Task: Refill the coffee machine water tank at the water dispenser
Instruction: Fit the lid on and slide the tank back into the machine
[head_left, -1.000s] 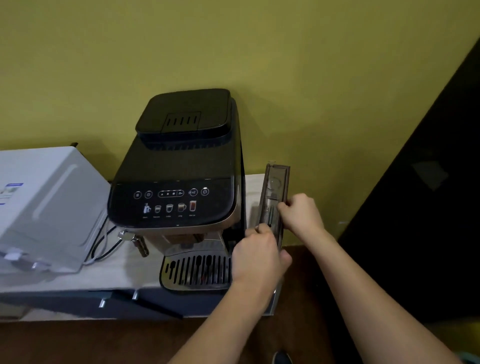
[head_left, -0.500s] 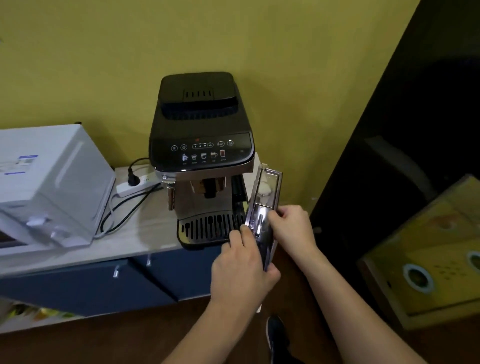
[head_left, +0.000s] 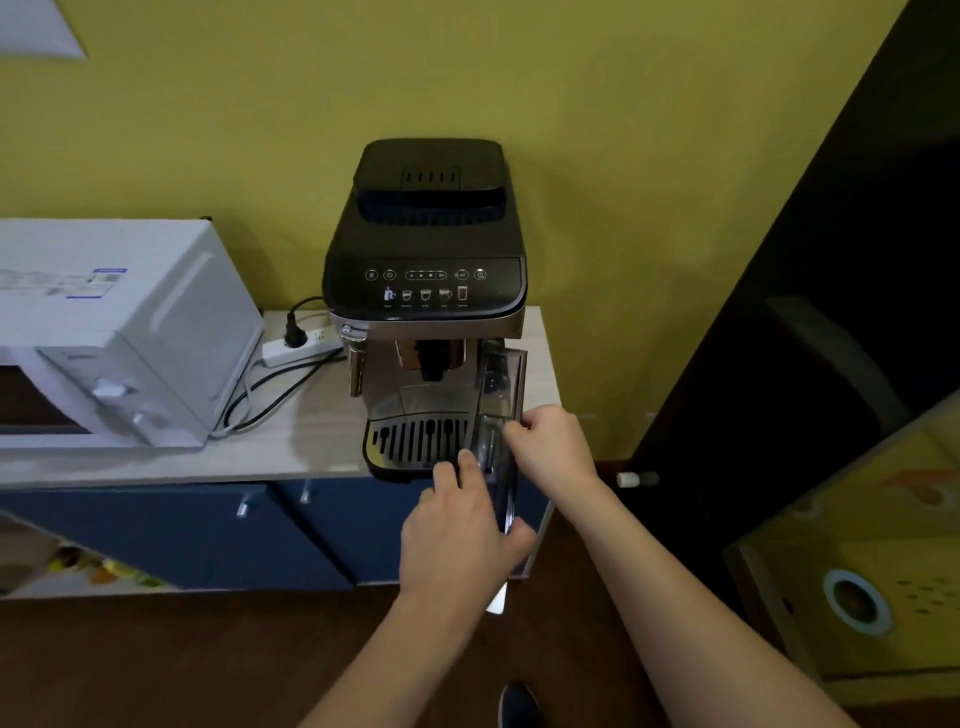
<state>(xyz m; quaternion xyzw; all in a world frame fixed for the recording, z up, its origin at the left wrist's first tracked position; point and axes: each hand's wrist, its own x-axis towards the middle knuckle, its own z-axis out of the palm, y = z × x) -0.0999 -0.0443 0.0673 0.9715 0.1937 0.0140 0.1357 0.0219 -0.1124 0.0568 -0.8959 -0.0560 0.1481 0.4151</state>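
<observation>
A black and silver coffee machine (head_left: 426, 260) stands on a pale counter (head_left: 291, 447) against a yellow wall. Its narrow, smoky transparent water tank (head_left: 500, 384) sticks out forward at the machine's right side. My left hand (head_left: 462, 525) grips the tank's near end from the left and below. My right hand (head_left: 550, 447) pinches the tank's right wall at mid-length. Whether the tank's far end still sits in the machine's slot is hard to tell. No water dispenser is in view.
A white microwave (head_left: 104, 332) fills the counter's left part, with a power strip (head_left: 301, 343) and cables beside it. Blue cabinet doors (head_left: 208, 530) lie below. A dark panel (head_left: 810, 312) rises at the right, a yellow reflective surface (head_left: 872, 561) below it.
The view has pulled back from the machine. Both hands have kept hold of the tank, which has come further forward out of the machine's right side.
</observation>
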